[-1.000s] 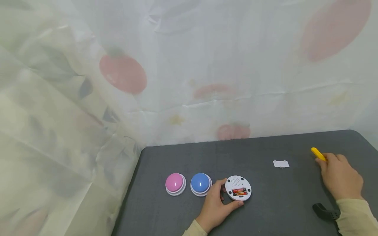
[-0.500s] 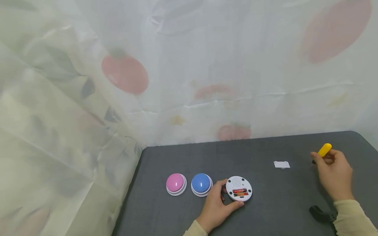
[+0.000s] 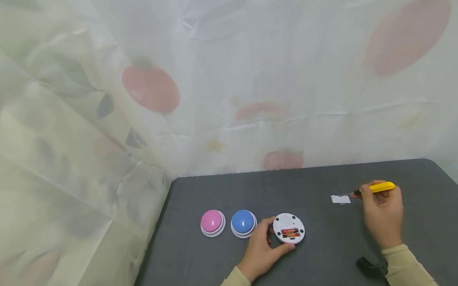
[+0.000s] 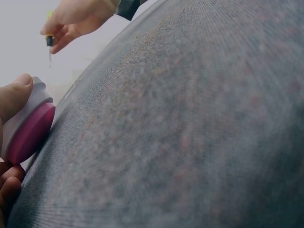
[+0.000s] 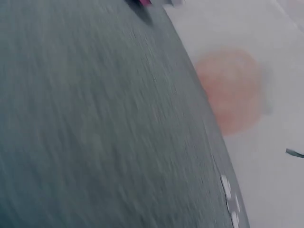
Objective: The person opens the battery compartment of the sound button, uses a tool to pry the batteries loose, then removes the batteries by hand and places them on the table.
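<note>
My left hand grips an overturned push-button buzzer, fingers at its left side and thumb on the near edge. Two red-and-black batteries show in its uncovered compartment. In the left wrist view, the buzzer's magenta dome faces the table below the white base. Over to the right, my right hand holds a screwdriver by its yellow handle, thumb and fingers around it. Its thin shank points left, the tip overlapping the small white battery cover in the head view.
Left of the held buzzer stand a blue-domed buzzer and a pink-domed one, both upright. A dark grey cloth covers the table. Pale printed sheeting hangs behind and along the left side. A black strap sits by the right sleeve.
My right hand has moved left from the table's right side, turning the screwdriver from handle-end left to tip left, over the cover. The left hand and buzzer stay in place.
</note>
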{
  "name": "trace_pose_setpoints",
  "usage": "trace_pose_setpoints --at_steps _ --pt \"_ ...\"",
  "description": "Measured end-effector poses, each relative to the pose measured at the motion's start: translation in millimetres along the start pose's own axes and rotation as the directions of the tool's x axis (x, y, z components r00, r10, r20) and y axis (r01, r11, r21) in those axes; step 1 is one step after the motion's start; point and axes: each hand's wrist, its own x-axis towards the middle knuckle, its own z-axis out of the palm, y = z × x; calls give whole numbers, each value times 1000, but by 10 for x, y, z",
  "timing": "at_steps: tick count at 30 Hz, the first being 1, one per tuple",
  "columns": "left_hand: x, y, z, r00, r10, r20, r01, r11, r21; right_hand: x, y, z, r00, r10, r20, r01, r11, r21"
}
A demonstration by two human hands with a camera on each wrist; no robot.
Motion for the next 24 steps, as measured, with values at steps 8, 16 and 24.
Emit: trace_pose_setpoints --at_steps 8,16,24 --pt "2 13 14 1000 -4 8 4 1000 -6 -178 -150 148 996 -33 85 32 999 11" --pt "2 10 -4 1000 7 5 -7 1000 21 -363 -269 329 973 -61 223 18 981 191" --pt "-5 21 -16 1000 3 9 -3 999 33 -552 -294 434 914 -173 366 98 972 214"
